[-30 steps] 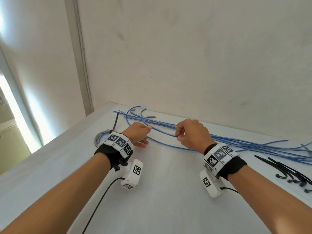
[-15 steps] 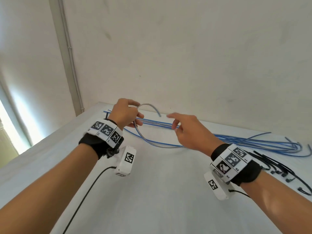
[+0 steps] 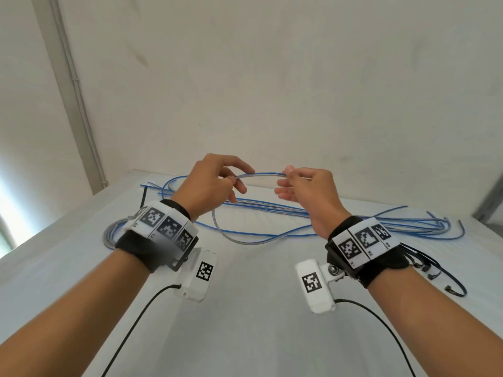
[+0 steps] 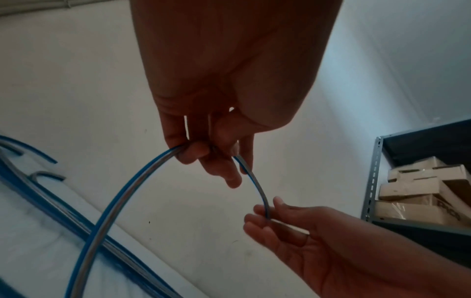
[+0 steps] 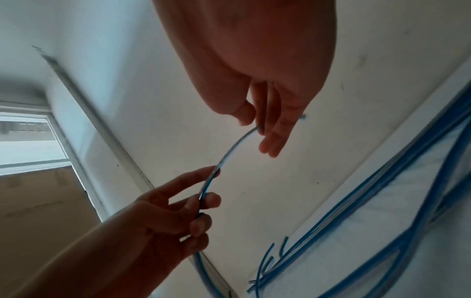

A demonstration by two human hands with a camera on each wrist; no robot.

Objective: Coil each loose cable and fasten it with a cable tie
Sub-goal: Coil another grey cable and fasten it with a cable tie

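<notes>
Blue-and-grey cable (image 3: 260,174) arches between two raised hands above the white counter (image 3: 245,308), and both hands have it! The left hand (image 3: 209,186) grips the cable with its fingers (image 4: 193,155) curled round it, one strand dropping from the fist in a long loop down to the counter, the other running across to the right. The right hand (image 3: 307,191) pinches the cable's end between thumb and fingers (image 5: 274,129), the remaining fingers loosely extended below. From the left wrist view the short span between the hands curves gently, held clear of everything beneath. Down on the counter, the held cable's loop sweeps round beneath the hands near a long bundle of loose blue cables (image 3: 381,224) lying along the wall side. A coiled cable (image 3: 114,232) sits just behind the left wrist, partly hidden by the wristband. Black cable ties (image 3: 432,268) lie scattered at the right, beside the right wrist. A metal shelf holding cardboard boxes (image 4: 423,201) shows off to the right.
</notes>
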